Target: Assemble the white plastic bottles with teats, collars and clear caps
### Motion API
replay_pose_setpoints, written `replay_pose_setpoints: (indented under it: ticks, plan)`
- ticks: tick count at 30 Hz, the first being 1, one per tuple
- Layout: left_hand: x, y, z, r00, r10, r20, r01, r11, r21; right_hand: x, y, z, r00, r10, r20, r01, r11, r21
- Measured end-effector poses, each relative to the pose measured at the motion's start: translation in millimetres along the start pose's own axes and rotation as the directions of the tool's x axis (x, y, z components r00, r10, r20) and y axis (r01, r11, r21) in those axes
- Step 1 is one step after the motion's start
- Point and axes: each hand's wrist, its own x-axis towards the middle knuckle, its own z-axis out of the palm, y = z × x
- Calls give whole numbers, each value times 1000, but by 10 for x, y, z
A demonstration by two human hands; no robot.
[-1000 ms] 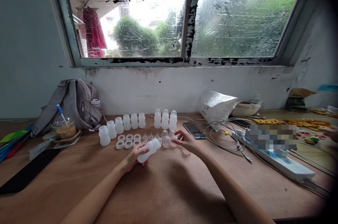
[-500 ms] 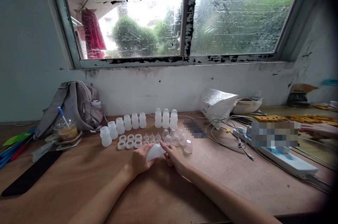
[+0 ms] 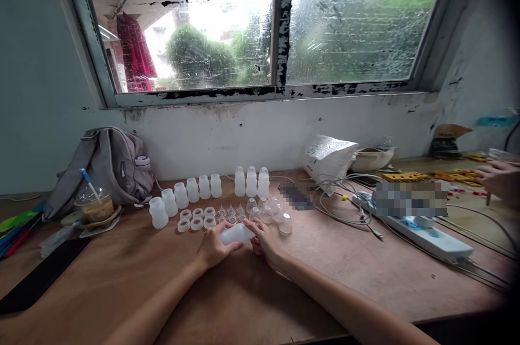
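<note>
A frosted white baby bottle (image 3: 232, 234) lies tilted on its side between my hands, above the wooden table. My left hand (image 3: 212, 247) is wrapped round its body, thumb along the near side. At the bottle's right end, the fingers of my right hand (image 3: 264, 239) close over its top and hide what is there. Just behind my hands are clear teats (image 3: 231, 212), white rings (image 3: 197, 223) and transparent domed caps (image 3: 285, 223). Open bottle bodies (image 3: 158, 213) stand in a curved row at the back left. Three capped bottles (image 3: 252, 181) stand behind the teats.
A grey backpack (image 3: 109, 171) and an iced drink cup (image 3: 95, 203) are at the left, near a black flat strip (image 3: 44, 274). To the right are a silvery bag (image 3: 330, 158), loose cables and a white power strip (image 3: 439, 242). Another person's hand (image 3: 499, 178) shows at far right.
The bottle has turned closer to level, and my right hand's fingers have shifted at its end. The view has swung slightly right, and more of the other person's hand shows.
</note>
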Motion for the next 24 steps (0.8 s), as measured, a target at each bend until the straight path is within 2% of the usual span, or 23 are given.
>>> replay_pose_setpoints:
  ticks: [2,4,6,8,12,17,24]
  plan:
    - [5,-9,1,993,-86,80,102,969,-224,-37,-98,1,994,-105,26,106,991,-77]
    - [3,-11,-16,969,-137,204,213,882,-420,-79,-200,2,980,-184,81,194,970,-145]
    - [1,-14,-45,948,-140,284,278,799,-534,-116,-272,-5,965,-218,143,242,954,-178]
    - [1,-22,-78,939,-131,317,304,749,-588,-135,-297,-22,954,-231,192,265,948,-175]
    - [9,-37,-142,941,-127,314,292,773,-563,-110,-266,-81,952,-219,212,254,954,-156]
    - [18,-16,-185,956,-123,268,244,841,-483,-26,-226,-148,981,-193,27,195,964,-181]
    - [35,-34,-163,961,-134,241,230,870,-436,76,-142,-208,962,-273,-27,250,913,-323]
